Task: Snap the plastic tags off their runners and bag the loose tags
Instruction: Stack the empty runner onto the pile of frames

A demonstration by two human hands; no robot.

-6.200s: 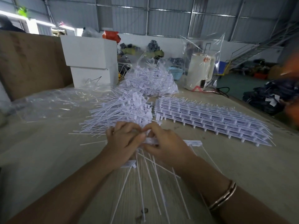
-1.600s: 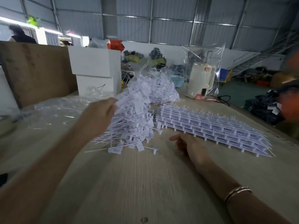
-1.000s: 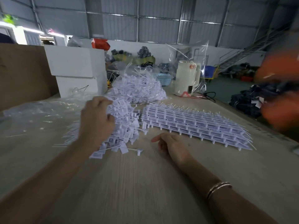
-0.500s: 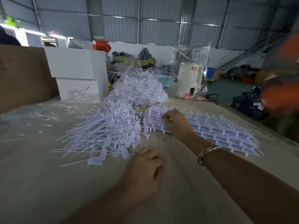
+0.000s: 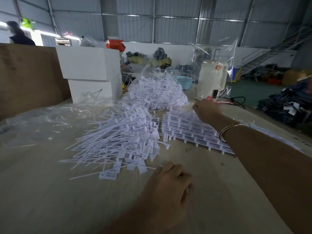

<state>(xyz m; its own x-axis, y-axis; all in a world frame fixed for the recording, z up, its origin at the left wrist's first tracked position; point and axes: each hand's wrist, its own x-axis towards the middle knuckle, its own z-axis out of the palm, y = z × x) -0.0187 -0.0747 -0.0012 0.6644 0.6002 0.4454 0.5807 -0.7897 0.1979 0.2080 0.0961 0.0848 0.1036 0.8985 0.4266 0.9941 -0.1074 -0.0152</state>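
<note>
Table (image 5: 50,191): bare wood near; the work lies mid-table.
Runner stack (image 5: 189,130): right of centre; lift only the top sheet, by its far edge.
Loose tags (image 5: 118,141): heaped left of the stack, unbagged.
Right hand (image 5: 206,109): at the stack's far edge; grip hidden, cannot tell.
Left hand (image 5: 167,186): near, loosely curled, empty; ready to brace.

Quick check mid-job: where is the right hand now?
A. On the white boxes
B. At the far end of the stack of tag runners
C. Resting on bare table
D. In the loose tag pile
B: the right hand reaches over the runners to their far end.
</note>
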